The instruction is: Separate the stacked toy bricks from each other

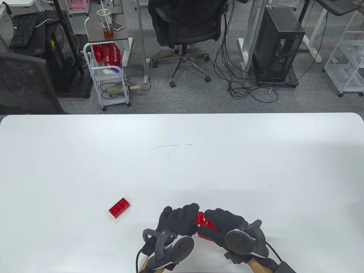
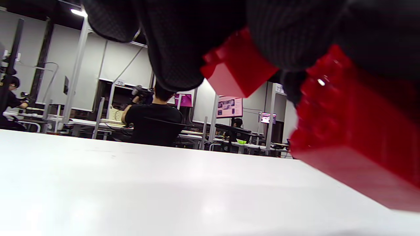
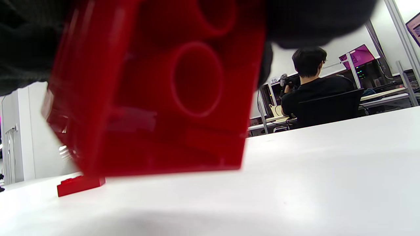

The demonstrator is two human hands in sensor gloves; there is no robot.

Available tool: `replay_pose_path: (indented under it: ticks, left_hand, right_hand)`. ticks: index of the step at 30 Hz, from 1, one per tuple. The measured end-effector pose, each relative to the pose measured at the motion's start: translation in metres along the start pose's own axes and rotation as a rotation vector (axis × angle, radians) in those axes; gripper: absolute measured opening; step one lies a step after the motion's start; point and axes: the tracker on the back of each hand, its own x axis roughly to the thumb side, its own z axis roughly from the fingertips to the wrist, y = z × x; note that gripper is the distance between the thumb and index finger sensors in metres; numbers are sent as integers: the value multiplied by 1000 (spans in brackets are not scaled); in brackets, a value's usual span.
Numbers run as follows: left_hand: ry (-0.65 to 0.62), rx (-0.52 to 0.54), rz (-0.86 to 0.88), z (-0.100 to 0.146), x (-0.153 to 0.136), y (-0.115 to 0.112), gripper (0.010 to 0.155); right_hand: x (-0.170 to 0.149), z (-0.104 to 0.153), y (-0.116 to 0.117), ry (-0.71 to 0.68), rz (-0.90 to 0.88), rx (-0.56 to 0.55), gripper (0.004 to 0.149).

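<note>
Both hands meet near the table's front edge over red toy bricks. My left hand [image 1: 182,217] grips a red brick [image 1: 200,218] that tilts up; it shows in the left wrist view [image 2: 238,70] under my gloved fingers [image 2: 177,49]. My right hand [image 1: 223,223] holds a red brick stack [image 1: 207,231], seen at the right of the left wrist view [image 2: 357,131] and from its hollow underside in the right wrist view [image 3: 164,91]. A gap shows between the two pieces in the left wrist view. A single red brick [image 1: 119,207] lies flat on the table to the left, also in the right wrist view [image 3: 80,185].
The white table [image 1: 182,159] stretches wide behind and beside the hands. Beyond its far edge are an office chair [image 1: 187,25], a white cart [image 1: 109,76] and a computer tower [image 1: 277,48] on the floor.
</note>
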Motion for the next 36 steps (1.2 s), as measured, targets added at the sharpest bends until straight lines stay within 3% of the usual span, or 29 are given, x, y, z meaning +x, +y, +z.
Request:
replay_pose_path:
  ticks: [11, 17, 23, 36]
  left_hand:
    - [123, -202, -107, -59, -28, 8, 70]
    - [211, -370, -156, -99, -44, -5, 69]
    - [259, -472, -264, -133, -54, -20, 70]
    - [275, -565, -366, -163, -57, -63, 70]
  right_hand:
    - [-7, -2, 3, -44, -40, 88, 64]
    - [-6, -3, 3, -54, -47, 104, 64]
    - [-6, -3, 3, -58, -55, 109, 64]
    - [-4, -3, 1, -63, -67, 113, 64]
